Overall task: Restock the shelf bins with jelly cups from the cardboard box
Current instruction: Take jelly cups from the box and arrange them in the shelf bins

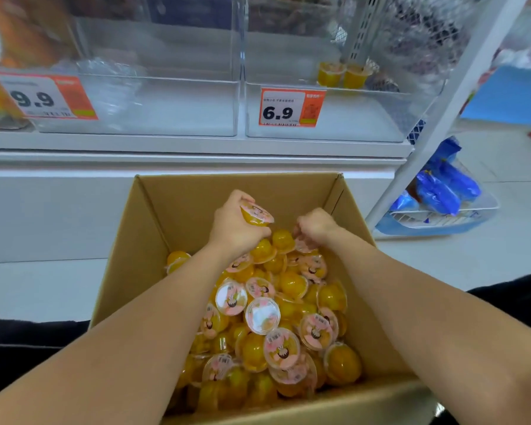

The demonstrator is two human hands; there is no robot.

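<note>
An open cardboard box [178, 207] sits in front of me, filled with several yellow jelly cups [262, 315] with pink-printed lids. My left hand [235, 227] grips one jelly cup [256, 213] lifted above the pile. My right hand [314, 227] is curled down into the pile at the far side, its fingers closed around a cup [304, 245] that is mostly hidden. Above, a clear shelf bin [334, 118] with a 6.9 price tag [292, 108] holds two jelly cups [342, 74] at its back. The clear bin to its left [166, 111] has no cups.
A 9.9 price tag [46, 96] hangs at the left beside orange packaging. The white shelf ledge [196, 154] runs just beyond the box. A white upright post [442, 118] stands at right, with blue packets [445, 188] in a wire basket on the floor.
</note>
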